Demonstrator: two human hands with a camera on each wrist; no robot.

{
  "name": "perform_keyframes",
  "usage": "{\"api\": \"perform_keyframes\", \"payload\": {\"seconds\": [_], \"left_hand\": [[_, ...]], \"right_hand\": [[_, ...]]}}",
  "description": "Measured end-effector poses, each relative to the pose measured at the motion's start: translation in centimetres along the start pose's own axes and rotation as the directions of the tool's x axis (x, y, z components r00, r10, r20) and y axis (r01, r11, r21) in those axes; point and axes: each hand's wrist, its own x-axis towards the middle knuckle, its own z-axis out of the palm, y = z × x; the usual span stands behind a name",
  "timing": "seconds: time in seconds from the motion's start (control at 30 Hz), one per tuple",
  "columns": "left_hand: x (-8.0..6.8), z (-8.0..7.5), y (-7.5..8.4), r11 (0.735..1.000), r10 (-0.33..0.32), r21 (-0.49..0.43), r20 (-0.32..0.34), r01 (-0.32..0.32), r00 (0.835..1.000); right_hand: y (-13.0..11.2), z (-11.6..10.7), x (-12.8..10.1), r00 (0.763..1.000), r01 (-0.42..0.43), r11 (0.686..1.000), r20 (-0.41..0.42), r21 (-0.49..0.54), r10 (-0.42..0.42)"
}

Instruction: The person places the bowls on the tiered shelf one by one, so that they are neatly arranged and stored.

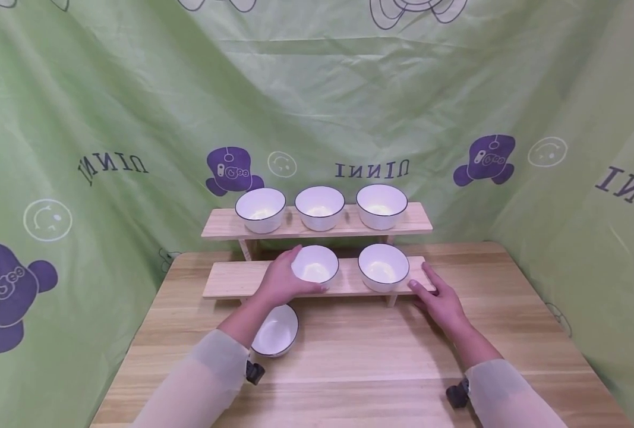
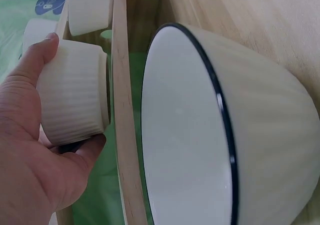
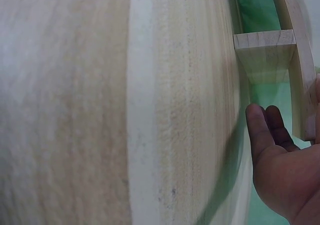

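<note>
My left hand (image 1: 284, 278) grips a white bowl with a dark rim (image 1: 315, 266) at the middle of the lower wooden shelf (image 1: 236, 279). In the left wrist view the thumb and fingers go round the side of this bowl (image 2: 75, 92); whether its base touches the board I cannot tell. My right hand (image 1: 442, 302) holds the right end of that shelf, some fingers reaching under the board in the right wrist view. Between the hands, another white bowl (image 1: 383, 267) stands upright on the shelf. One more bowl (image 1: 276, 331) is on the table, partly hidden by the left forearm.
Behind, a higher wooden shelf (image 1: 349, 224) carries a left bowl (image 1: 260, 211), a middle bowl (image 1: 319, 208) and a right bowl (image 1: 381, 207). The stand sits toward the back of the wooden table (image 1: 359, 356). Green printed cloth (image 1: 317, 119) hangs behind and at both sides.
</note>
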Motion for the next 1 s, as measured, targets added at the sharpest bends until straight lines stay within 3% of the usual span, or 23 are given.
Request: {"api": "perform_keyframes", "payload": {"seconds": [0.43,1.0], "left_hand": [[0.6,1.2,0.5,1.000,0.025,-0.018,-0.012,-0.025,1.000],[0.1,0.8,0.2,0.995,0.068,-0.081,0.086,-0.061,0.994]], "right_hand": [[-0.2,0.0,0.0,1.000,-0.013,1.000,-0.001,-0.007,0.013],[-0.2,0.1,-0.1,1.000,-0.020,1.000,0.003,0.007,0.020]]}}
